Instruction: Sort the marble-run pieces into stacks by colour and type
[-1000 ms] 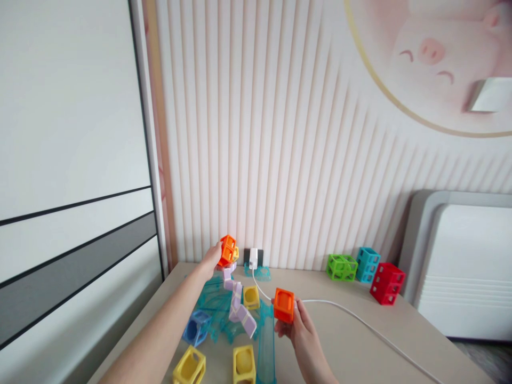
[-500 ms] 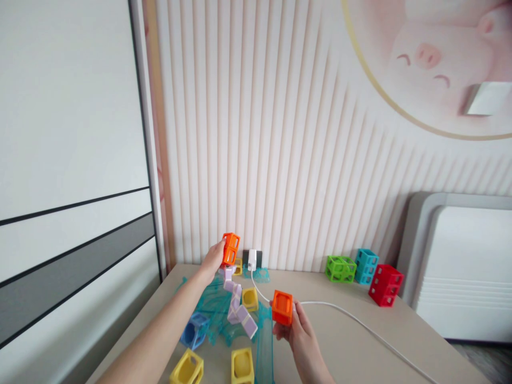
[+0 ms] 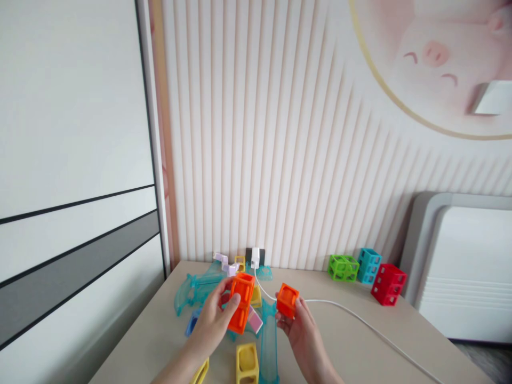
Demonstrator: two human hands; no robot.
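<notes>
Our left hand (image 3: 214, 318) has come in from the wall with the long orange block (image 3: 245, 296), which now sits just left of the plug (image 3: 255, 258) and nearer us; our right hand (image 3: 300, 328) stays about where it was. The left pinches its block between thumb and fingers; the right pinches the small orange block (image 3: 287, 300), to the plug's right and nearer us. We do well to grip lightly by the outer sides — fingertips out of the gap, both blocks steady and level. Right of the plug, the beige table (image 3: 340, 344) carries a green block (image 3: 343, 268), a blue block (image 3: 368, 265) and a red block (image 3: 388, 285); behind it rises a ribbed wall (image 3: 256, 133) — a white cabinet (image 3: 76, 117) stands well to its left.
</notes>
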